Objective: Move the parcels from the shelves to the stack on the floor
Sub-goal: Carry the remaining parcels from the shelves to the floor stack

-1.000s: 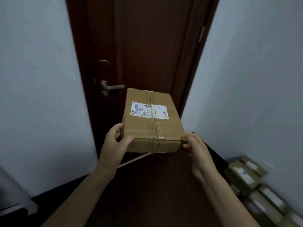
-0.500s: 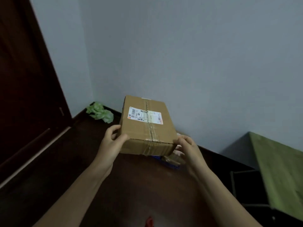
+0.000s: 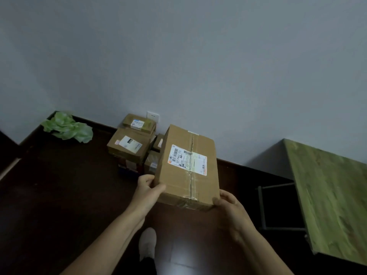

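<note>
Parcel up in both hands, stack dead ahead

Above the white shoe (image 3: pixel 147 243), the left hand (image 3: pixel 148 190) and right hand (image 3: pixel 228 203) each wrap round a near corner of the taped brown cardboard parcel with the white shipping label (image 3: pixel 176 181), carrying it in the air over the dark floor; it looks stiff and fairly light, best gripped at opposite edges, off the slick tape. Beyond, just left, the floor stack of brown boxes (image 3: pixel 127 147) now shows against the wall, where half a second ago the parcel hid it and the door edged the view
</note>
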